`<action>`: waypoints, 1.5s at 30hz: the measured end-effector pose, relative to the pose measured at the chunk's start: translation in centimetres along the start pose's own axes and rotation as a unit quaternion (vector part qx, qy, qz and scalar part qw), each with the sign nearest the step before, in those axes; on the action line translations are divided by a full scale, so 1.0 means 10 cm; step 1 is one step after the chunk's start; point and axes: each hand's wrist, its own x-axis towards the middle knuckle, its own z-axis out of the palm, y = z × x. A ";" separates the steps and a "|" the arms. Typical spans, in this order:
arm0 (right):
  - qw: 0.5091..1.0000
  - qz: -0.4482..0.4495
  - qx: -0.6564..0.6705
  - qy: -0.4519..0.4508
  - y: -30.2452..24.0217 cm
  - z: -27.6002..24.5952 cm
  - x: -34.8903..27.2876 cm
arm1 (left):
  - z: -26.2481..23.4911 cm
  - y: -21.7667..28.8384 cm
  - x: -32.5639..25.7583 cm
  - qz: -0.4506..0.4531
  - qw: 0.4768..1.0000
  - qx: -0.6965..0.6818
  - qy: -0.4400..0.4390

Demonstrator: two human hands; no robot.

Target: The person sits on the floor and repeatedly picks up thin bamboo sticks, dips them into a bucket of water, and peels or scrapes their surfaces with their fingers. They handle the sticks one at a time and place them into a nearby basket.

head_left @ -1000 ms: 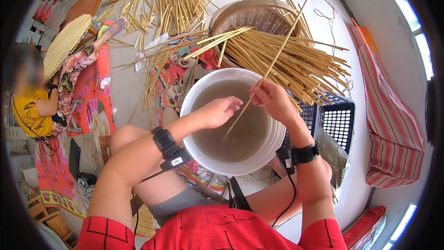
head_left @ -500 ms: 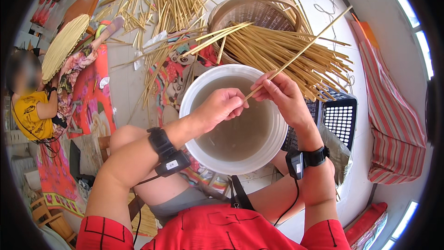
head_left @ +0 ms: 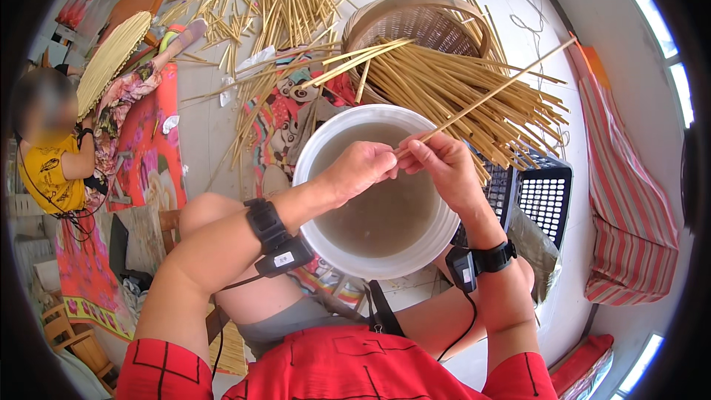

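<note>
My left hand (head_left: 361, 169) and my right hand (head_left: 441, 169) meet over a white bucket (head_left: 320, 148) of murky water. Both pinch the near end of one long thin bamboo stick (head_left: 498, 91), which slants up and away to the right. The fingers of both hands are closed on it. A black wrist device sits on each forearm. Just behind the bucket a pile of similar bamboo sticks (head_left: 459, 92) lies across a black plastic crate (head_left: 544, 196).
A round woven basket (head_left: 415, 18) stands behind the stick pile. More sticks (head_left: 285, 0) are scattered over the tiled floor and a colourful mat (head_left: 152, 141). Another person (head_left: 52, 159) sits at the left. Striped cloth (head_left: 629, 200) lies at the right.
The stick has swung from steep to a flatter slant toward the upper right. Both hands have closed together on its lower end above the bucket.
</note>
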 end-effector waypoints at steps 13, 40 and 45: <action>0.999 -0.009 -0.017 0.043 0.08 0.06 -0.03 | 0.03 0.13 -0.02 -0.009 1.000 0.004 0.004; 0.979 0.055 -0.156 0.116 0.29 -0.01 0.05 | -0.25 -0.48 0.17 -0.094 0.956 0.272 0.053; 0.959 0.020 -0.257 0.121 0.29 0.00 0.00 | -0.29 -0.74 0.04 -0.134 0.726 0.665 0.109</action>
